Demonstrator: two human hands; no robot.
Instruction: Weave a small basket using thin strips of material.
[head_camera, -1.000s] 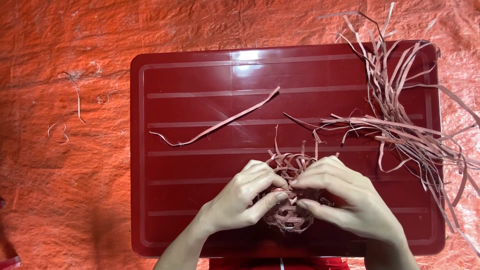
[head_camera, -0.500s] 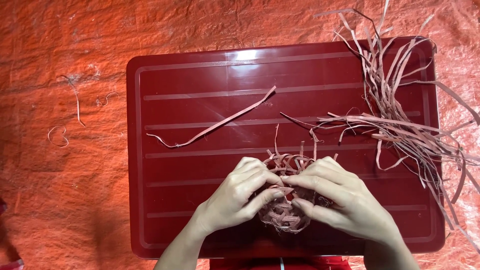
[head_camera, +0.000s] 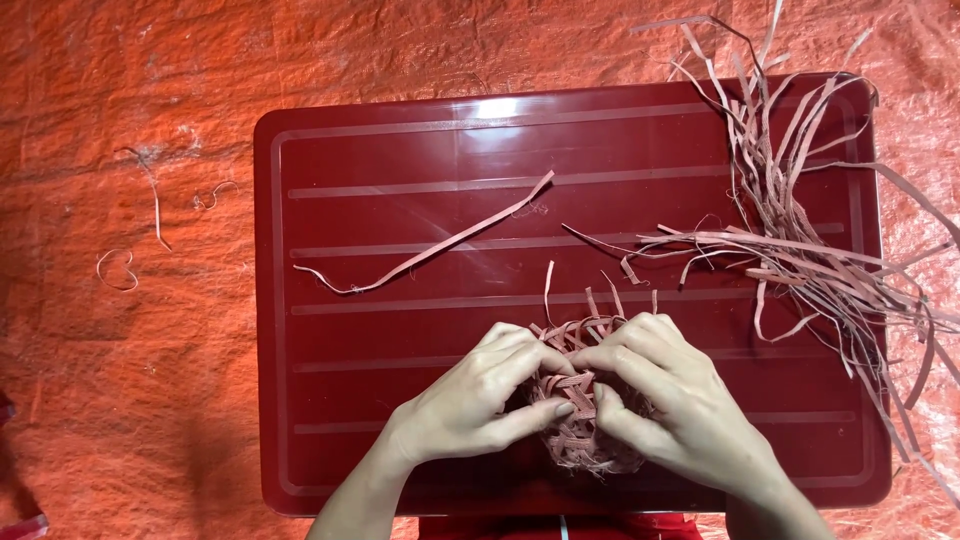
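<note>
A small woven piece (head_camera: 580, 430) of pinkish flat strips sits on a dark red plastic lid (head_camera: 400, 130), near its front edge. My left hand (head_camera: 480, 400) and my right hand (head_camera: 670, 400) both grip it, thumbs and fingertips meeting at its middle. Loose strip ends (head_camera: 590, 300) stick up from its far side. Most of the woven piece is hidden under my fingers.
One long loose strip (head_camera: 430, 245) lies across the lid's middle. A tangled pile of strips (head_camera: 800, 230) covers the lid's right side and spills over its edge. The lid rests on an orange tarp (head_camera: 120, 400) with a few strip scraps (head_camera: 120, 270) at left.
The view has shifted slightly. My hands stay closed on the woven piece, with the fingers working a little at its centre.
</note>
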